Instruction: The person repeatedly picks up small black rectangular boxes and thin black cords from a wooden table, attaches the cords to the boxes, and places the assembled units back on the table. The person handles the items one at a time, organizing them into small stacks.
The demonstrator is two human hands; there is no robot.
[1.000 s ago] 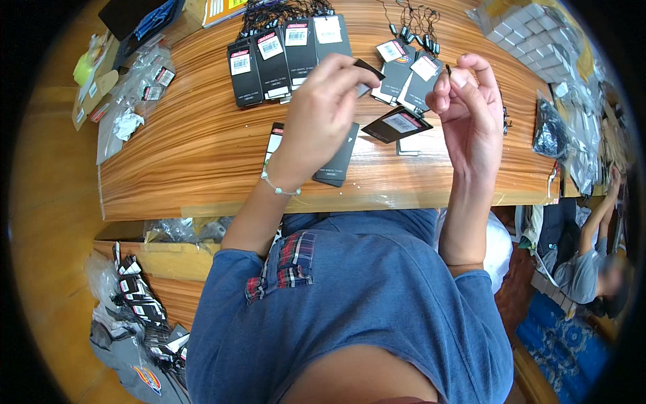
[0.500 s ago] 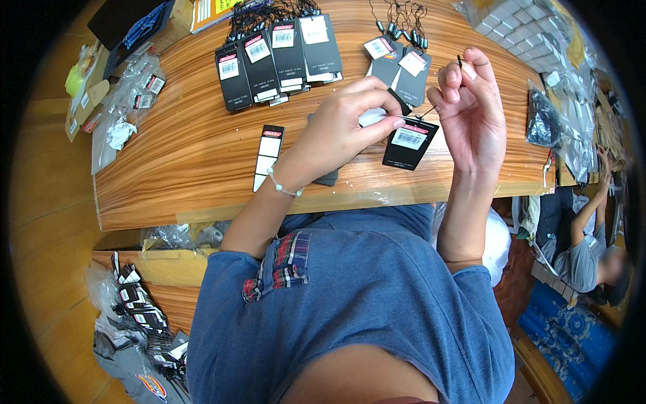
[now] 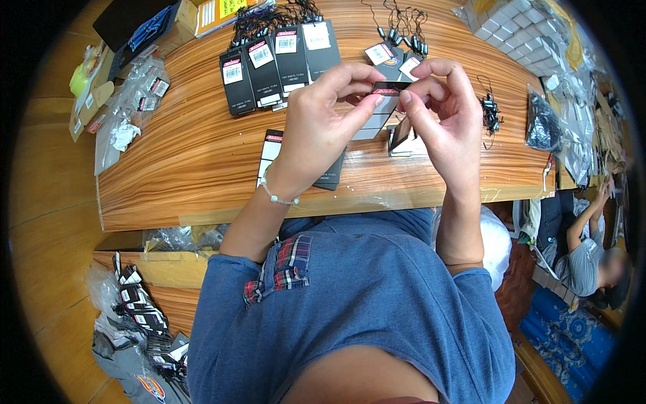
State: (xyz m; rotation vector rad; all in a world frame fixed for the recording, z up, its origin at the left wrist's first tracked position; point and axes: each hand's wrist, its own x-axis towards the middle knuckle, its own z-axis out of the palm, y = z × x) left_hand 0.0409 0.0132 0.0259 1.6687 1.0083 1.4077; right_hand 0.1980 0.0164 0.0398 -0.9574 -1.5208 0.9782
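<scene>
My left hand [image 3: 330,111] has a thumb-and-finger pinch on a hang tag [image 3: 372,124] with a black and red top and pale panels. On the tag's other side, my right hand [image 3: 444,111] has its thumb and fingertips closed at the top corner. Under the right fingers hangs a smaller dark tag [image 3: 404,135], tilted and partly hidden. Next to my left wrist lie a black tag with white panels [image 3: 271,151] and a dark tag [image 3: 331,176], partly covered by the hand. Beyond the hands are several dark corded tags [image 3: 390,64].
A row of black tags [image 3: 239,87] with cords lies at the back. Loose black cords [image 3: 491,113] sit right of my right hand. Small white boxes [image 3: 515,23] are stacked back right, near a plastic bag of black items [image 3: 544,124]. Another person [image 3: 585,259] sits at far right.
My right hand has come down and left from the raised cord to meet my left hand. The dark tag hanging between them has shifted, and a pale-paneled tag now shows between my fingers.
</scene>
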